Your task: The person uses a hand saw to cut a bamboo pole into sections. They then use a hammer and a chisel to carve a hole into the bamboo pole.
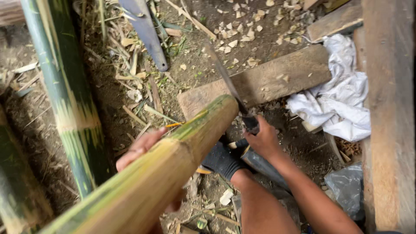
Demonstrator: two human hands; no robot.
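Two hands busy: left hand (141, 149) steadies bamboo pole (173, 156), right hand (262, 141) clenches machete (229, 86); a glancing chop could cut the foot

A flat wooden plank (260, 80) lies across the dirt at the centre, with a crumpled white sheet (340, 93) just beside its end at three o'clock. A green bamboo pole (65, 86) runs down the nine o'clock side, and a dark sheath-like piece (145, 30) lies at twelve o'clock among dry leaves. Pale wood chips (242, 32) are scattered toward one o'clock, and a thick timber beam (388, 112) stands along the right edge.
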